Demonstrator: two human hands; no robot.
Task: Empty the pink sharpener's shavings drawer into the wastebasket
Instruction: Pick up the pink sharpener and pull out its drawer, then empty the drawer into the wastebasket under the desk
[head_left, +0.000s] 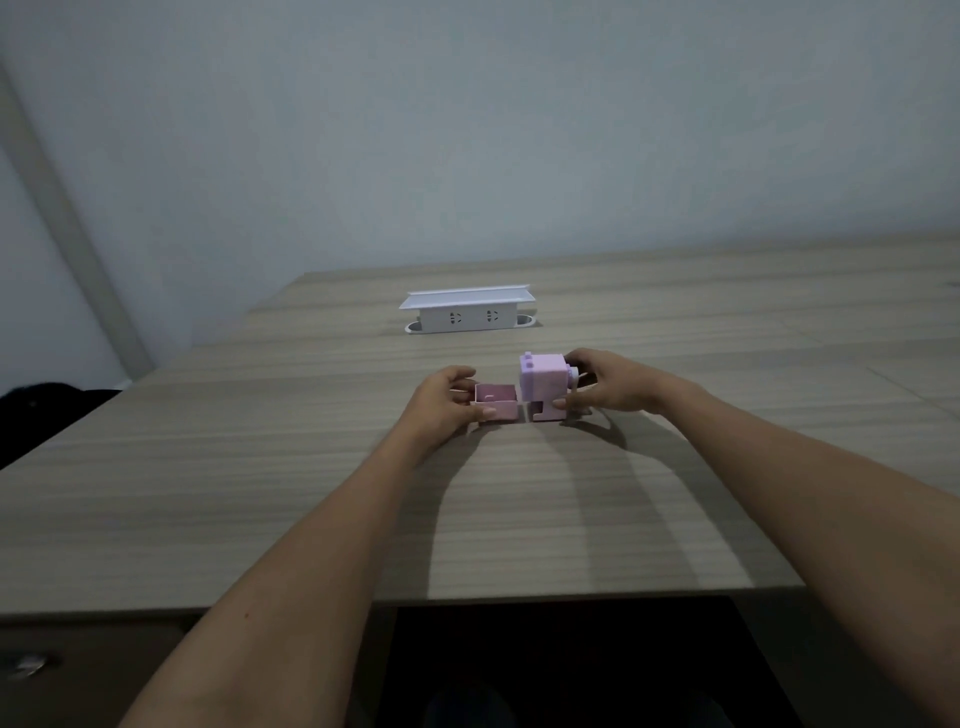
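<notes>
The pink sharpener (543, 387) stands upright on the wooden desk (260, 467), a little beyond the desk's middle. My right hand (605, 387) grips its right side, thumb low at the front and fingers over the crank end. Just left of it sits the small pink shavings drawer (497, 402), pulled fully out of the body, its open top facing up. My left hand (444, 402) holds the drawer by its left side, thumb along the front wall. No wastebasket is in view.
A white pop-up socket box (467, 312) with its lid raised stands farther back on the desk. A dark object (41, 410) lies off the desk's left edge. Below the near edge is a dark knee space and a drawer front (78, 670) at the left.
</notes>
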